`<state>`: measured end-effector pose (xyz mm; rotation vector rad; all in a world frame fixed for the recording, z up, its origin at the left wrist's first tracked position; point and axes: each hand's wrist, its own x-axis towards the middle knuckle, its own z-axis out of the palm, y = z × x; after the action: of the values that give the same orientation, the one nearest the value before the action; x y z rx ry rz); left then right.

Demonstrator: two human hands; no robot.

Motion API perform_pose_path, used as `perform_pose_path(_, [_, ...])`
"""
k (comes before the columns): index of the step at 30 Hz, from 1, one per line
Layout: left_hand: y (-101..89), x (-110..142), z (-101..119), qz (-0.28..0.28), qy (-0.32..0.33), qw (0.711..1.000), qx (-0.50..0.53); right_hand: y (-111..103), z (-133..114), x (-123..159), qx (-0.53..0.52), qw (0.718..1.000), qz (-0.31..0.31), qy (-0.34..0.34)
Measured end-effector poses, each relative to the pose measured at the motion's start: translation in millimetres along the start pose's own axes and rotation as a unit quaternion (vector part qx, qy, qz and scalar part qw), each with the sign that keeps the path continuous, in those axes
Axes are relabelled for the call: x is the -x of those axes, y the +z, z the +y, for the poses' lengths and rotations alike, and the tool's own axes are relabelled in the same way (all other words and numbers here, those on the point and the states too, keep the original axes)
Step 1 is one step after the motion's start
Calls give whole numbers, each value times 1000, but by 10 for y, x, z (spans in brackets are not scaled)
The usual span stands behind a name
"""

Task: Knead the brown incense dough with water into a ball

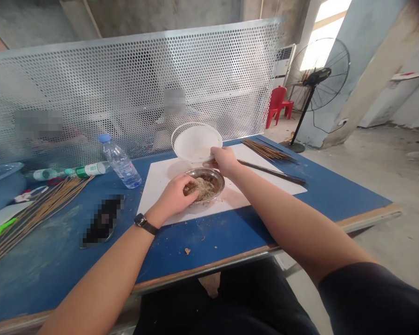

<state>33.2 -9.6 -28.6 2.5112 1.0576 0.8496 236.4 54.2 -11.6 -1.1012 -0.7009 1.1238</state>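
A metal bowl (pixel 220 184) stands on a white sheet (pixel 160 179) and holds a grey-brown, crumbly, dough-like mass (pixel 204 188). My left hand (pixel 176 193), with a dark watch on its wrist, reaches into the bowl's left side, its fingers curled round part of that mass. Just behind the bowl, my right hand (pixel 225 160) grips the near right rim of a white round plastic tub (pixel 197 142). The tub is tilted, its pale inside facing me, and a thin ring or handle loops at its upper left. The right fingertips under the tub are partly hidden.
On the blue table (pixel 237 232) lie a phone (pixel 104 221), bundles of thin brown sticks (pixel 268 151), a dark rod (pixel 272 172) and crumbs. A water bottle (pixel 120 163) stands left of the sheet, near a blue basin (pixel 3 186). A perforated metal screen (pixel 209 70) closes the back.
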Motion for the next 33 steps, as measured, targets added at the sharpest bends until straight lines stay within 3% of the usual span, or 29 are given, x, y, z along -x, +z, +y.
perform_pose_path(33, [37, -25, -3, 9, -5, 999, -31, -43, 80, 89, 29, 997, 45, -49])
